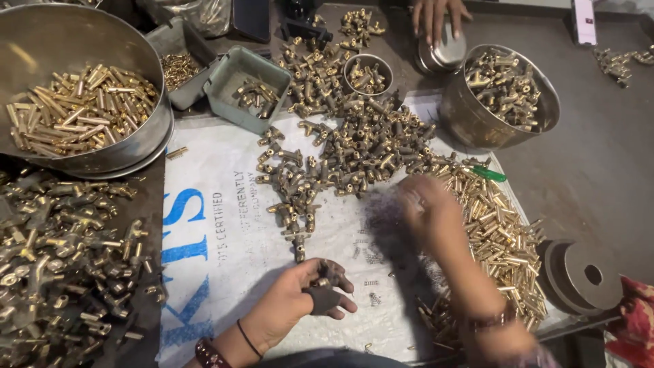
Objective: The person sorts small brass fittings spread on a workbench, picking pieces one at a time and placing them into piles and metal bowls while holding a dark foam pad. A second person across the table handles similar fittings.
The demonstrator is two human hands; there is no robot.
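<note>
Bench stock, as we are seeing it:

- Left hand [300, 300]: we are curling it, palm up, low centre over the white sack sheet [225, 225], fingers half closed round a small brass fitting [320, 281], dark pad on the thumb, prob. for grip.
- Right hand [426, 208]: we are sweeping it over the brass tube pile [497, 232] at right; motion-blurred, so can't tell how open it is or if it's holding anything.
- T-shaped fittings heap [347, 150]: lying centre of sheet, within reach of both hands.
- Small springs [368, 255]: scattered betw. the hands.
- Large steel basin [75, 88], top left, holding brass tubes; sorted stock, it seems.
- Steel pot [501, 95], top right, part-filled w/ fittings.
- Green trays [235, 85] and small bowl [368, 73], back of counter, few pcs each.
- Dark castings heap [61, 259], left, off the sheet.
- Another person's hand [436, 17] is resting on a steel lid, top edge.
</note>
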